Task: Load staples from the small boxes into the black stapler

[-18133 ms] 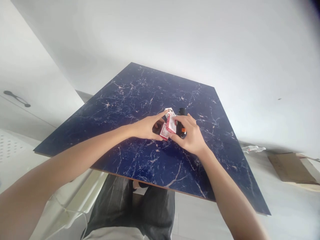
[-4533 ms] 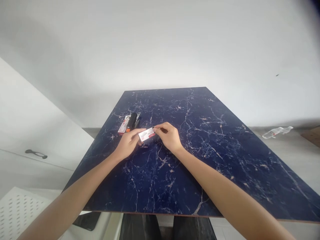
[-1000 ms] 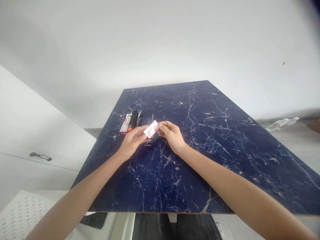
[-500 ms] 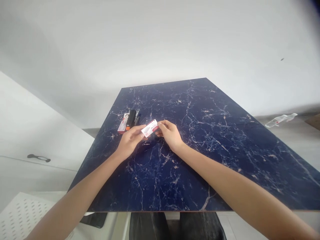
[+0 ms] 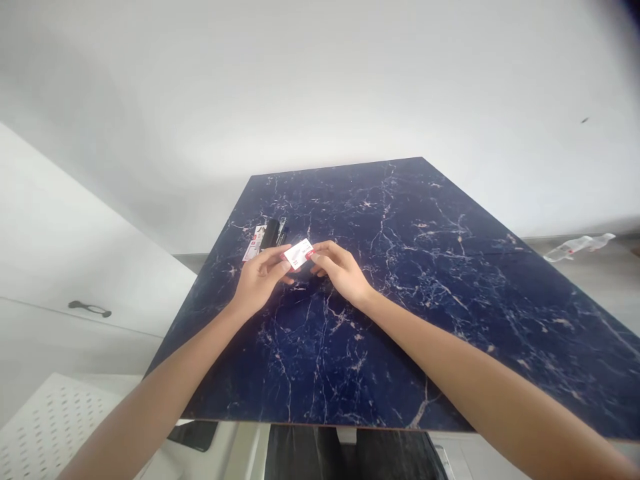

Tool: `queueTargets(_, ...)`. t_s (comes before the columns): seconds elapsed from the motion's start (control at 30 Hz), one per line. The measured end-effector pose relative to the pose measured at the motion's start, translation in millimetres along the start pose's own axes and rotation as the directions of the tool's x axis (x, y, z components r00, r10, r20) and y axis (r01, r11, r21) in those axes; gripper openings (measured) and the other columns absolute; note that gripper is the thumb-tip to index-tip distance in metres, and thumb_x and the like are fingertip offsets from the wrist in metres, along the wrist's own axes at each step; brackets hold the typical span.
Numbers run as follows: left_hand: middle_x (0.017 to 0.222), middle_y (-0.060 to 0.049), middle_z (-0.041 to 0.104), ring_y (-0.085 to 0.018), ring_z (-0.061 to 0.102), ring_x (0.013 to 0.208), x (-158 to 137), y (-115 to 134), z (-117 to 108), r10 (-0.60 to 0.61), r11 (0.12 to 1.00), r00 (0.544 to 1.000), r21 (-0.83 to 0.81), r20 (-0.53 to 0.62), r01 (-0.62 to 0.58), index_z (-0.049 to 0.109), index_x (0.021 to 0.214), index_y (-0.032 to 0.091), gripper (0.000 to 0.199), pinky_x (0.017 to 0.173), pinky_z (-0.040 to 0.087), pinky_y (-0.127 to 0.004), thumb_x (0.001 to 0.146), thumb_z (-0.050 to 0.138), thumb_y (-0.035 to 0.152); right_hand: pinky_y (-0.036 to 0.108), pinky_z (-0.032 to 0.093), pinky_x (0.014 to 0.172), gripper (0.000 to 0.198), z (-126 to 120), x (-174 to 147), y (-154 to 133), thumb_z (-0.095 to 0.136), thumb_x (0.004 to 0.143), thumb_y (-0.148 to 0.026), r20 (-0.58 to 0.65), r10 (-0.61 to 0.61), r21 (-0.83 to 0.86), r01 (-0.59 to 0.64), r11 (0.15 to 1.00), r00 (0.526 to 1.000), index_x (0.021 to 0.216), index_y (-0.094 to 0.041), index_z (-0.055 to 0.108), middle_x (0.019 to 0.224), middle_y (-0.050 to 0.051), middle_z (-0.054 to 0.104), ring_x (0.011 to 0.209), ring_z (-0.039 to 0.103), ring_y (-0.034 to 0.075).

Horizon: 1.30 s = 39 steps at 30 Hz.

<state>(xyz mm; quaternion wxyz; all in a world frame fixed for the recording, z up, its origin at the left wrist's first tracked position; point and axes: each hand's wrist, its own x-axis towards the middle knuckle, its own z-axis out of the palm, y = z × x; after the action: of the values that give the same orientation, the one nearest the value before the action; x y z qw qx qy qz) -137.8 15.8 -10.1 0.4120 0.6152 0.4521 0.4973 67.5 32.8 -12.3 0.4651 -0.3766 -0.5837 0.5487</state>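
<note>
A small white and red cardboard box (image 5: 299, 254) is held over the table, tilted up to the right. My left hand (image 5: 257, 277) pinches its left end between thumb and fingers. At the right end, my right hand (image 5: 343, 268) grips it with thumb and fingertips. The print on the box is too small to read. Just beyond my left hand lie a black stapler-like object (image 5: 271, 233) and a white and red printed package (image 5: 253, 244). Beside them are some thin items (image 5: 283, 230), partly hidden and hard to make out.
The dark blue marble-patterned table (image 5: 350, 373) stands against a white wall. A clear plastic bottle (image 5: 580, 247) lies beyond its right edge. At lower left are a white perforated surface (image 5: 60, 420) and a dark flat object (image 5: 195, 435). A drawer handle (image 5: 90, 309) is on the left.
The box has turned slightly in my hands, and my right fingers now cover more of its right end. The whole view has shifted a little.
</note>
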Motion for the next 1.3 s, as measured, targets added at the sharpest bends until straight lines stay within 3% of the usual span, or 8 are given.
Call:
queueTargets(0.1, 0.107, -0.009, 0.075, -0.023, 0.075, 0.086, 6.5, 5.0, -9.1, 0.046, 0.999, 0.974, -0.014, -0.220, -0.051, 0.072, 0.113, 0.021, 0.039, 0.067, 0.064, -0.032, 0.082, 0.075, 0.045, 0.032, 0.054, 0.074, 0.032, 1.2, -1.5, 0.4, 0.056, 0.093, -0.043, 0.043, 0.025, 0.006, -0.025, 1.000, 0.999, 0.118, -0.024, 0.060, 0.109, 0.005, 0.073, 0.082, 0.068, 0.017)
queueTargets(0.3, 0.108, -0.008, 0.074, -0.016, 0.073, 0.085, 36.5, -3.5, -63.2, 0.153, 0.987, 0.758, 0.064, -0.634, -0.145, 0.068, 0.103, 0.019, 0.027, 0.074, 0.059, -0.028, 0.088, 0.065, 0.042, 0.033, 0.054, 0.078, 0.031, 1.9, 0.8, 14.1, 0.057, 0.092, -0.041, 0.082, 0.042, -0.152, -0.029, 0.988, 0.996, 0.117, -0.023, 0.062, 0.107, 0.004, 0.072, 0.085, 0.069, 0.017)
queueTargets(0.43, 0.102, -0.007, 0.075, -0.020, 0.069, 0.087, 38.2, -14.0, -78.6, 0.189, 0.923, 0.846, 0.384, -0.499, 0.020, 0.071, 0.095, 0.018, 0.026, 0.078, 0.055, -0.032, 0.091, 0.056, 0.039, 0.033, 0.053, 0.081, 0.024, 1.6, 3.3, 20.0, 0.057, 0.092, -0.038, 0.111, 0.010, -0.284, 0.022, 0.959, 0.994, 0.108, -0.024, 0.067, 0.097, 0.002, 0.072, 0.084, 0.067, 0.016)
queueTargets(0.63, 0.127, -0.007, 0.066, -0.028, 0.058, 0.119, 29.6, -9.1, -69.0, 0.202, 0.554, 0.979, 0.826, -0.009, -0.107, 0.067, 0.122, 0.023, 0.040, 0.107, 0.043, -0.043, 0.084, 0.057, 0.022, 0.032, 0.055, 0.080, 0.032, 7.9, -5.4, 12.0, 0.061, 0.089, -0.034, 0.134, -0.118, -0.462, 0.168, 0.871, 0.984, 0.119, -0.023, 0.064, 0.116, 0.007, 0.068, 0.094, 0.066, 0.019)
queueTargets(0.87, 0.119, -0.007, 0.071, -0.027, 0.069, 0.102, 31.1, -8.7, -85.7, -0.087, 0.568, 0.991, 0.812, -0.107, 0.137, 0.065, 0.127, 0.025, 0.042, 0.088, 0.052, -0.036, 0.088, 0.058, 0.038, 0.049, 0.048, 0.098, 0.081, 36.0, 0.5, 14.6, 0.073, 0.079, -0.046, 0.324, -0.231, -0.712, 0.397, 0.579, 0.917, 0.149, -0.020, 0.040, 0.124, 0.014, 0.064, 0.115, 0.058, 0.033)
queueTargets(1.03, 0.122, -0.004, 0.072, -0.026, 0.068, 0.106, 28.5, -2.6, -82.4, 0.038, 0.575, 0.984, 0.809, -0.173, 0.120, 0.065, 0.127, 0.025, 0.048, 0.090, 0.051, -0.032, 0.080, 0.064, 0.025, 0.039, 0.051, 0.088, 0.062, 38.1, 39.8, 22.2, 0.062, 0.089, -0.037, 0.048, -0.168, -0.761, 0.145, 0.633, 0.985, 0.143, -0.017, 0.042, 0.114, 0.012, 0.068, 0.099, 0.066, 0.027)
queueTargets(1.17, 0.122, -0.006, 0.070, -0.024, 0.067, 0.108, 29.0, -3.4, -86.2, 0.123, 0.565, 0.938, 0.800, -0.323, 0.201, 0.069, 0.119, 0.023, 0.040, 0.097, 0.049, -0.032, 0.080, 0.061, 0.021, 0.036, 0.050, 0.089, 0.045, 39.7, 47.1, 22.7, 0.057, 0.093, -0.043, 0.134, -0.270, -0.757, 0.274, 0.594, 0.954, 0.131, -0.018, 0.053, 0.122, 0.013, 0.064, 0.103, 0.065, 0.025)
queueTargets(1.3, 0.115, -0.012, 0.070, -0.029, 0.065, 0.106, 30.3, -12.8, -102.4, -0.015, 0.434, 0.919, 0.825, -0.394, 0.361, 0.073, 0.105, 0.021, 0.027, 0.094, 0.049, -0.040, 0.088, 0.055, 0.031, 0.033, 0.049, 0.088, 0.035, 40.1, 40.3, 22.1, 0.051, 0.097, -0.037, 0.182, -0.308, -0.746, 0.335, 0.575, 0.934, 0.127, -0.019, 0.056, 0.120, 0.012, 0.064, 0.099, 0.065, 0.022)
